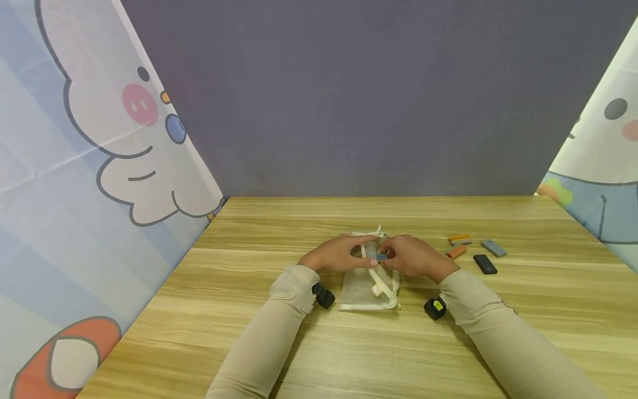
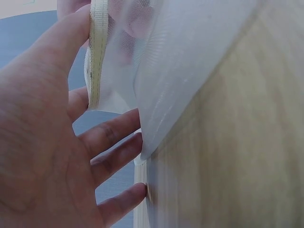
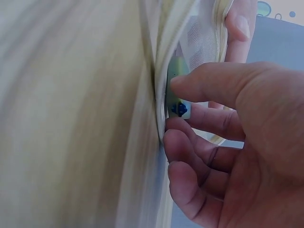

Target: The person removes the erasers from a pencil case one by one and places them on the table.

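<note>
A white mesh pouch (image 1: 356, 291) with cream trim and a zip lies on the wooden table. At its mouth, my left hand (image 1: 341, 252) holds the trimmed edge, thumb and index finger wide apart. Its other fingers lie against the mesh (image 2: 175, 61) in the left wrist view. My right hand (image 1: 411, 255) pinches a small flat blue rectangular piece (image 1: 381, 257) between thumb and fingers at the opening. In the right wrist view the piece (image 3: 179, 110) looks pale green with a dark blue mark, partly hidden by the thumb.
To the right of my right hand lie several small rectangular pieces: an orange-yellow one (image 1: 459, 238), a red-orange one (image 1: 457, 251), a grey one (image 1: 493, 247) and a black one (image 1: 485, 264). A dark grey panel (image 1: 349, 111) stands along the table's back edge.
</note>
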Available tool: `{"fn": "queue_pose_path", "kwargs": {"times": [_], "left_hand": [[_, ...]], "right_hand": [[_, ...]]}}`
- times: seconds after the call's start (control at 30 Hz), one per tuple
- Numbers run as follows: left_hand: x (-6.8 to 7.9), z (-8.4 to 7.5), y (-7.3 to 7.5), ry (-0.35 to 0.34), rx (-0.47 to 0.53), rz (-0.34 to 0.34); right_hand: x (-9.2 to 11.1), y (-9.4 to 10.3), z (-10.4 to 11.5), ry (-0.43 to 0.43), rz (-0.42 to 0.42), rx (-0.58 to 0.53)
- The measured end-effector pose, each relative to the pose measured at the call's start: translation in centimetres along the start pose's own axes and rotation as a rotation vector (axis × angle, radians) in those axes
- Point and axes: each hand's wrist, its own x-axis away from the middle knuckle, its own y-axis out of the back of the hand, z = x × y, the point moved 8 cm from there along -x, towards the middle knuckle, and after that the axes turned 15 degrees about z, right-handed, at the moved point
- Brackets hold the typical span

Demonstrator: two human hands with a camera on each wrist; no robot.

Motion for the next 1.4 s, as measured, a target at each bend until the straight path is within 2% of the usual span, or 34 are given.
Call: {"fn": "queue_pose_path", "kwargs": {"times": [0.5, 0.7, 0.83, 1.03, 1.4], "left_hand": [[0.15, 0.29, -0.10, 0.016, 0.017, 0.011], [0.17, 0.35, -0.24, 0.005, 0.071, 0.024], [0.30, 0.39, -0.16, 0.033, 0.094, 0.018], [0.43, 0.32, 0.07, 0.072, 0.069, -0.003], [0.40, 0.32, 0.20, 0.077, 0.040, -0.019]], "right_hand": [[0.13, 0.06, -0.10, 0.015, -0.001, -0.057], [0.20, 0.11, -0.22, 0.001, 0.001, -0.092], [0.21, 0.16, -0.27, -0.002, -0.001, -0.099], [0.25, 0.24, -0.13, -0.006, -0.004, -0.087], [0.41, 0.48, 0.21, 0.037, -0.049, -0.077]]}}
